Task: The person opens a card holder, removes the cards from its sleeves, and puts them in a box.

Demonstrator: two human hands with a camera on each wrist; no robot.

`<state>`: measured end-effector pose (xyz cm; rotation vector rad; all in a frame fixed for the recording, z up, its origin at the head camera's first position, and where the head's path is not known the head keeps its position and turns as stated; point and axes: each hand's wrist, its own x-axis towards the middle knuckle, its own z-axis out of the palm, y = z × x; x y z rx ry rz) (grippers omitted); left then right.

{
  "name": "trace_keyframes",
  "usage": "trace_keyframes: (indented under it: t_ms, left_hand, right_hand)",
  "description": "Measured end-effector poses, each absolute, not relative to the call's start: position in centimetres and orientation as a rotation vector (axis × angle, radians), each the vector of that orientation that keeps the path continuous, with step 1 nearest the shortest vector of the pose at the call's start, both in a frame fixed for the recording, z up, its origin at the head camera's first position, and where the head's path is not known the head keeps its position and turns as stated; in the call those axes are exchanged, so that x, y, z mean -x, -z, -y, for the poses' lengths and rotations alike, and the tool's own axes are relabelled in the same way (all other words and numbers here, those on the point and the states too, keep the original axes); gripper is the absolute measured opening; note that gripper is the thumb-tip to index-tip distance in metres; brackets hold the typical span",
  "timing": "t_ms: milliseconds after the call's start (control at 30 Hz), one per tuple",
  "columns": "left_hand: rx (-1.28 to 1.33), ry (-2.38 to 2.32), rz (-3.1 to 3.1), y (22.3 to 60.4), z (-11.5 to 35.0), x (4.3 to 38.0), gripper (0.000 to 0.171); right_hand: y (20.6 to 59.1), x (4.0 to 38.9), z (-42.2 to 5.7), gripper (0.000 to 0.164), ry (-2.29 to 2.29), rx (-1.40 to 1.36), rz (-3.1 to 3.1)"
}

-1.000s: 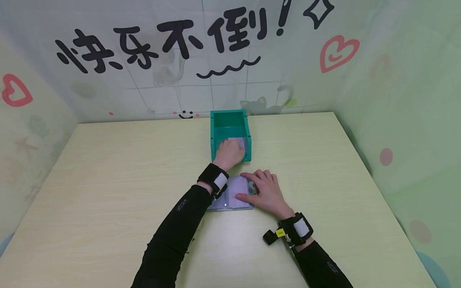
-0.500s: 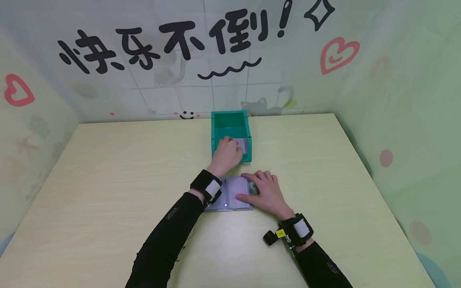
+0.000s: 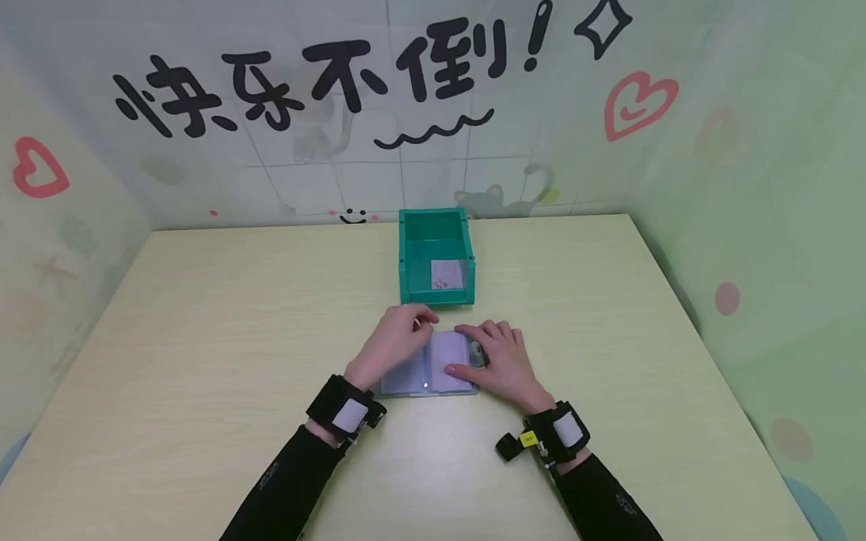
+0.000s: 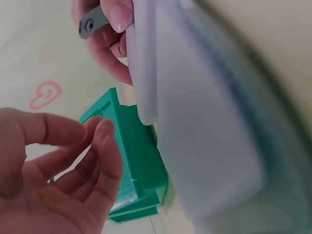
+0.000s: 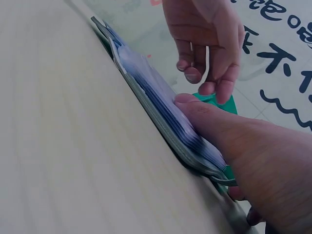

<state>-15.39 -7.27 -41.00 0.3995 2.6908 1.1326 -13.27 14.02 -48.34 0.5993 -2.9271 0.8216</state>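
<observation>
An album (image 3: 406, 376) with lilac pages and a grey-green cover lies spread flat on the table, a stack of pages showing edge-on in the right wrist view. My right hand (image 3: 504, 361) holds its right side, thumb on the pages and index finger at the upper corner. Beside that thumb is a grey strap (image 4: 95, 22) with a snap button. Over the album's upper left part hovers my left hand (image 3: 395, 338), fingers loosely bent and nothing between them in the left wrist view. A lilac card (image 3: 446, 275) with a small print lies inside the green bin (image 3: 436, 297).
The bin stands just behind the album, towards the back of the pale wooden table (image 3: 223, 330). A printed backdrop (image 3: 304, 180) rises along the back and both sides. Black bands with cameras sit on both wrists.
My left hand has come out of the bin, moving down and left to above the album, leaving the lilac card in full view. My right hand keeps its place.
</observation>
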Motion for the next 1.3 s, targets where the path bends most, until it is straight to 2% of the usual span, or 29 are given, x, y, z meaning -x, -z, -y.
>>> trace_keyframes:
  t_ms: [333,867,967,1167,1300]
  left_hand:
    - [-0.33,-1.133,-2.583,42.3,8.8,12.9,0.025]
    - [-0.255,-1.299,-2.493,44.3,9.8,13.3,0.029]
    - [-0.247,-1.314,-2.472,44.5,9.9,13.4,0.031]
    - [-0.25,-1.346,-2.455,44.4,9.9,13.5,0.033]
    - [-0.245,-1.369,-2.433,44.3,9.9,13.5,0.032]
  right_hand:
    - [48.1,13.3,-13.9,0.067,-0.866,-0.554,2.956]
    - [48.0,13.3,-13.3,0.06,-1.071,-0.496,2.91]
    - [48.0,13.3,-13.2,0.051,-1.125,-0.468,2.881]
    - [48.0,13.3,-13.1,0.017,-1.374,-0.382,2.74]
    - [48.3,13.2,-13.1,0.014,-1.552,-0.484,2.588]
